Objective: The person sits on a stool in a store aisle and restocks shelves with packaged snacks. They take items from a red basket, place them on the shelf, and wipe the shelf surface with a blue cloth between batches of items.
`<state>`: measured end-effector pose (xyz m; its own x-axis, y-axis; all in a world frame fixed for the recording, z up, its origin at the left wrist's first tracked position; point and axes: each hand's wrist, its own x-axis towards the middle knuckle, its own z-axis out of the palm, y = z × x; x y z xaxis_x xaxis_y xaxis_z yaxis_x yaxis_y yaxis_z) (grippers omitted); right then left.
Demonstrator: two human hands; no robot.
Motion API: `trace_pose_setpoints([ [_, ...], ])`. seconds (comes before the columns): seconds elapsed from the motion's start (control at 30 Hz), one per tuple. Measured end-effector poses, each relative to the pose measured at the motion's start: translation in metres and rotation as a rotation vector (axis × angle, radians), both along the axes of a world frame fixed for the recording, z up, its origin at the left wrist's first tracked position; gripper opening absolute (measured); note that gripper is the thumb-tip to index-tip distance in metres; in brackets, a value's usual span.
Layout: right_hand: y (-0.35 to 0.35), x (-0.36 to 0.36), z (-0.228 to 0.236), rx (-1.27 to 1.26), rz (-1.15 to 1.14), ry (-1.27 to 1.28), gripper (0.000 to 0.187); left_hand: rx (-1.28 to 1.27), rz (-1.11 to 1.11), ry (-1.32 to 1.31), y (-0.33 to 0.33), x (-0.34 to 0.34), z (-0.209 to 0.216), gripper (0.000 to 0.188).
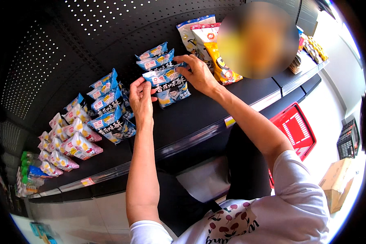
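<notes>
Both my hands are at a blue and black snack bag (171,90) that stands upright on the black shelf (179,118). My left hand (142,101) holds its left edge, with the thumb in front and fingers partly hidden behind. At the upper right corner, my right hand (199,75) pinches the bag between thumb and fingers. Directly behind it stand two matching bags (155,61) in a row. Left of my left hand is another group of the same blue bags (110,110), several deep.
Pink and white snack bags (75,142) fill the shelf's left part. Larger yellow and white bags (215,53) stand to the right, beside a blurred patch. Below the shelf are a red basket (295,130), a black crate (348,139) and a cardboard box (336,179).
</notes>
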<state>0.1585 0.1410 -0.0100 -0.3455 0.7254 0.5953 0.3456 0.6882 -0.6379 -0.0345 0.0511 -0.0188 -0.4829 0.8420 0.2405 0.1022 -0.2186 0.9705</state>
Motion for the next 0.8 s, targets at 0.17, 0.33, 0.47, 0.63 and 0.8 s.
trace_pose_setpoints([
  [0.17,-0.02,0.026,-0.001,0.121,-0.009,-0.021,0.019,0.092,-0.066,-0.04,-0.011,0.017,0.008,0.025],
  [0.33,-0.047,0.084,0.016,0.168,-0.076,0.097,0.014,0.087,-0.114,0.007,-0.027,0.037,0.021,0.034],
  [0.47,-0.08,0.173,0.027,0.124,-0.147,0.211,0.017,0.088,-0.126,-0.002,-0.028,0.027,0.014,0.032],
  [0.63,-0.14,0.295,0.017,0.093,-0.344,0.143,0.021,0.065,-0.143,0.011,-0.027,0.023,0.005,0.029],
  [0.8,-0.186,0.373,-0.065,-0.146,-0.62,-0.02,0.019,0.034,-0.172,0.033,-0.025,0.023,-0.003,0.028],
])
